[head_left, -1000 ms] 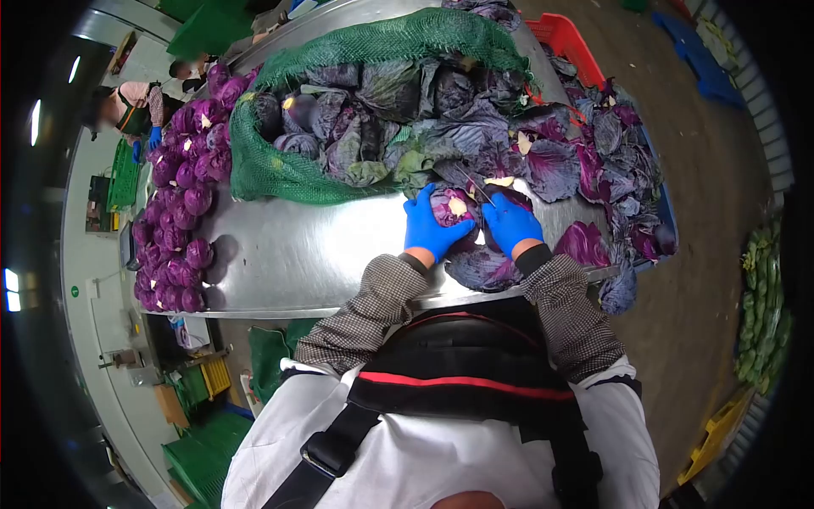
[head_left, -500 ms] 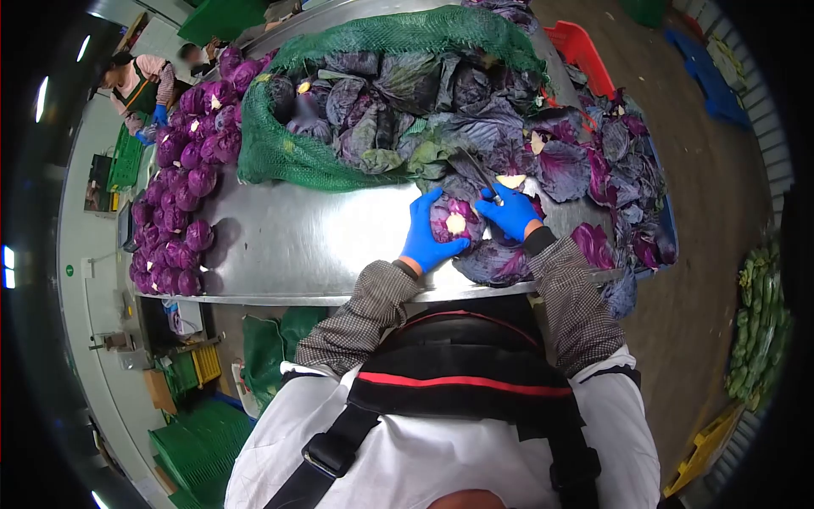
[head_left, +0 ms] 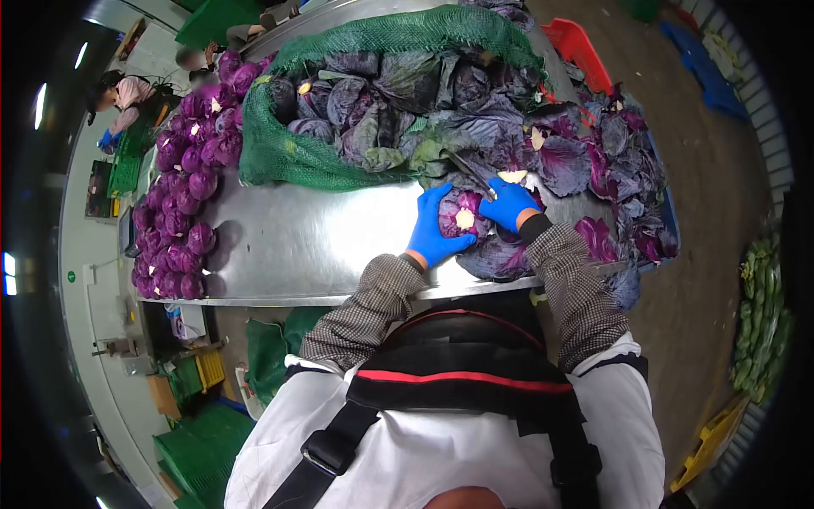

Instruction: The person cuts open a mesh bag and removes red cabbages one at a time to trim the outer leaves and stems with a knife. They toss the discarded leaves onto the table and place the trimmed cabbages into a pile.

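Note:
Blue gloves cover both hands. My left hand (head_left: 436, 231) is wrapped round the left and near side of a purple cabbage (head_left: 464, 219), whose pale cut stem faces up. At its right side is my right hand (head_left: 510, 204), fingers closed round a knife (head_left: 471, 172) whose blade points up and left. Dark loose outer leaves (head_left: 494, 257) lie just below the cabbage. Beyond the hands, a green mesh bag (head_left: 297, 161) lies open with dark unpeeled cabbages (head_left: 407, 81) in it.
Trimmed purple cabbages (head_left: 174, 216) are massed at the left of the metal table (head_left: 288, 246). Loose leaves (head_left: 627, 182) pile up at the right, near a red crate (head_left: 580, 53). A co-worker (head_left: 127, 97) is at the far left; other people are partly visible beyond the table.
The cabbage and my left hand have shifted slightly right. My right hand has moved slightly up and right. The co-worker at the left has changed posture, with a gloved hand farther left.

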Demonstrator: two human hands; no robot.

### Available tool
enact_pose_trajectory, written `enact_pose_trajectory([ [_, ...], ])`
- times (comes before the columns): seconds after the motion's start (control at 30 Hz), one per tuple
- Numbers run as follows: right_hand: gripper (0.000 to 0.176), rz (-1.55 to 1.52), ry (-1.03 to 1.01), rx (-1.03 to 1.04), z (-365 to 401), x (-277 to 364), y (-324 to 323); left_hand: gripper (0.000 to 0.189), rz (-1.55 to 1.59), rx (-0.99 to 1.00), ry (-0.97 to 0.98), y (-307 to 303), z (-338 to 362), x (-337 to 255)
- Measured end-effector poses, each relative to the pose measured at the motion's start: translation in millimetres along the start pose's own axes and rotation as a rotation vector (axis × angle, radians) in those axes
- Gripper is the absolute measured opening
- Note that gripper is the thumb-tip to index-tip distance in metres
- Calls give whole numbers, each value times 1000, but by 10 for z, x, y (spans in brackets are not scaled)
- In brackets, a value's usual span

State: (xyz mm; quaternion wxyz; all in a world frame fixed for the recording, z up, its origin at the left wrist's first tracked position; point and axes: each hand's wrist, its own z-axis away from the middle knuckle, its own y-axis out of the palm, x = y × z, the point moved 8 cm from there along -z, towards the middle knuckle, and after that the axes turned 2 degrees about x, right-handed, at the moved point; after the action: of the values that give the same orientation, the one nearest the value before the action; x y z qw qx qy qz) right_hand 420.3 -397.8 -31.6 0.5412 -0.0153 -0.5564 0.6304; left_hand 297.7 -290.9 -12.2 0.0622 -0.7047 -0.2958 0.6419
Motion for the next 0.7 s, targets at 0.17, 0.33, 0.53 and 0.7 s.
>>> enact_pose_trajectory([
  [0.17,41,-325,53,-17,-5,-223,85,91,-32,10,1,45,-75,-47],
  [0.33,31,-593,191,-133,-55,-539,259,89,-60,26,61,75,-112,-92],
  [0.53,33,-580,253,-176,58,-570,274,87,-103,33,88,120,-64,-65],
  [0.7,37,-289,195,-347,-97,-882,428,87,-10,16,137,110,50,-59],
])
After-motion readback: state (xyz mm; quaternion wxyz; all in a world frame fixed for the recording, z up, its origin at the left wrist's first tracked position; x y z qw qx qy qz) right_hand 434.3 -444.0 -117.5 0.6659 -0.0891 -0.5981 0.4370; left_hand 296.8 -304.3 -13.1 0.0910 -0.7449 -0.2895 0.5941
